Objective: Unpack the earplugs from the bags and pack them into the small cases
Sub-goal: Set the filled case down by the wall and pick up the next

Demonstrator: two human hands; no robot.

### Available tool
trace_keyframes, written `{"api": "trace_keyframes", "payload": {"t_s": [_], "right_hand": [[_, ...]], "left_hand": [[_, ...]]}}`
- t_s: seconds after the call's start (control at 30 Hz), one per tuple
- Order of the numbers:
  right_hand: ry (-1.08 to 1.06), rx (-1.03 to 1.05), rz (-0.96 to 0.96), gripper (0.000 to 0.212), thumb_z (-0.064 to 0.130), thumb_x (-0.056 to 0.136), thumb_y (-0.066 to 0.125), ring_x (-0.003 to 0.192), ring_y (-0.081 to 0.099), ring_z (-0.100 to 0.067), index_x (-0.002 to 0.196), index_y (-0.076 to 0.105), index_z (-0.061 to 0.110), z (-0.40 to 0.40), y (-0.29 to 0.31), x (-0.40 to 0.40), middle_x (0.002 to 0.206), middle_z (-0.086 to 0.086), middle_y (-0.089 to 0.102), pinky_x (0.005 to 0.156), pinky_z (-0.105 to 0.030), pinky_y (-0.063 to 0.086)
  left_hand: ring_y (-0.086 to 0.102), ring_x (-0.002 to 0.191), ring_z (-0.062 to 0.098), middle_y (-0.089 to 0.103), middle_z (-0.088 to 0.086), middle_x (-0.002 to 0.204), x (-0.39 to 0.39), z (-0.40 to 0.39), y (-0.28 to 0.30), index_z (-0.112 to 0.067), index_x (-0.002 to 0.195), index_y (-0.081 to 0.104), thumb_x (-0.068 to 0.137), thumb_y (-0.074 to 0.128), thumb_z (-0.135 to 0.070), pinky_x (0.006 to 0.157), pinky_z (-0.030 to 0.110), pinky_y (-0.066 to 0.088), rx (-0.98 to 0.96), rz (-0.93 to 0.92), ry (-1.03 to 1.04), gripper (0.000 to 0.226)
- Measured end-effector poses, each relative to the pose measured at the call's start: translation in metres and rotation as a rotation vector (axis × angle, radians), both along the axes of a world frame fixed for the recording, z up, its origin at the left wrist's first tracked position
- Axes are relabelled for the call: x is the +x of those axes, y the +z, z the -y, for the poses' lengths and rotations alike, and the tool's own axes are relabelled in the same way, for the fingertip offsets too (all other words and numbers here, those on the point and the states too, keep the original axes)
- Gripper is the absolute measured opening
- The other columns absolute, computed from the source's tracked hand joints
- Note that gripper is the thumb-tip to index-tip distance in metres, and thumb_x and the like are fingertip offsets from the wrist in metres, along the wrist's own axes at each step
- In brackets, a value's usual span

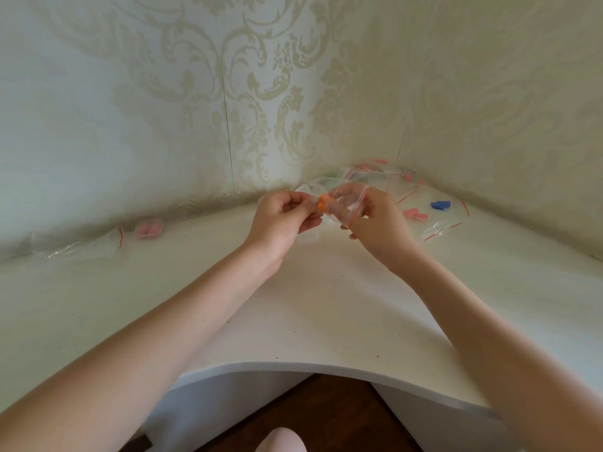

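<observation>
Orange foam shows right between the two hands: the orange earplugs (322, 202) sit at the left end of a small clear bag (346, 201) held up above the desk (326, 305). Left hand (283, 216) has its fingers curled in, thumb and fingertips pinching at the earplugs' end of the bag. Right hand (375, 220) grips the other end, fingers curled round the plastic by the red zip strip, with the bag's mouth toward this hand. Whether the earplugs are fully out of the bag or partly inside, I cannot tell.

Just below the bag, on the desk, lies something clear and rounded (308, 238), too faint to name. Right of the bag, blue earplugs (440, 205) rest on the desk, and nearer the bag a pink pair (411, 213) lies among flat clear bags with red strips (439, 229). Behind the bag, in the corner where the walls meet, a heap of more bags (380, 172) holds pink pieces. Well to the left of the bag, a small clear case with pink earplugs (148, 228) sits against the wall, and beyond it a crumpled empty bag (81, 247). Pale patterned wallpaper (261, 93) rises behind everything.
</observation>
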State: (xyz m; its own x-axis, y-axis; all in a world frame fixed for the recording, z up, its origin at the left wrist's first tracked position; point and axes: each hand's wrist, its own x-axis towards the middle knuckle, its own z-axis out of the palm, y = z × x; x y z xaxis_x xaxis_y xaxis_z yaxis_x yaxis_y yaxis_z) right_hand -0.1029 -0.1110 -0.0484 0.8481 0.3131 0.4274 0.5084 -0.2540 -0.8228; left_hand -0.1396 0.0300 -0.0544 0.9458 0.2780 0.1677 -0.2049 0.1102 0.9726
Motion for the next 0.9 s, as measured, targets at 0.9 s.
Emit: {"api": "trace_keyframes", "payload": {"t_s": [0.9], "right_hand": [[-0.025,-0.06,0.113,0.012,0.028,0.087,0.069,0.079,0.058,-0.01,0.097,0.074,0.027,0.0034,-0.0002,-0.0045,0.086,0.02,0.061,0.045,-0.027,0.054]], "left_hand": [[0.064,0.067,0.01,0.068,-0.001,0.066,0.0016,-0.0065,-0.0007,-0.013,0.078,0.063,0.088,0.062,-0.003,0.065,0.02,0.054,-0.258,-0.092,-0.063,0.015]]}}
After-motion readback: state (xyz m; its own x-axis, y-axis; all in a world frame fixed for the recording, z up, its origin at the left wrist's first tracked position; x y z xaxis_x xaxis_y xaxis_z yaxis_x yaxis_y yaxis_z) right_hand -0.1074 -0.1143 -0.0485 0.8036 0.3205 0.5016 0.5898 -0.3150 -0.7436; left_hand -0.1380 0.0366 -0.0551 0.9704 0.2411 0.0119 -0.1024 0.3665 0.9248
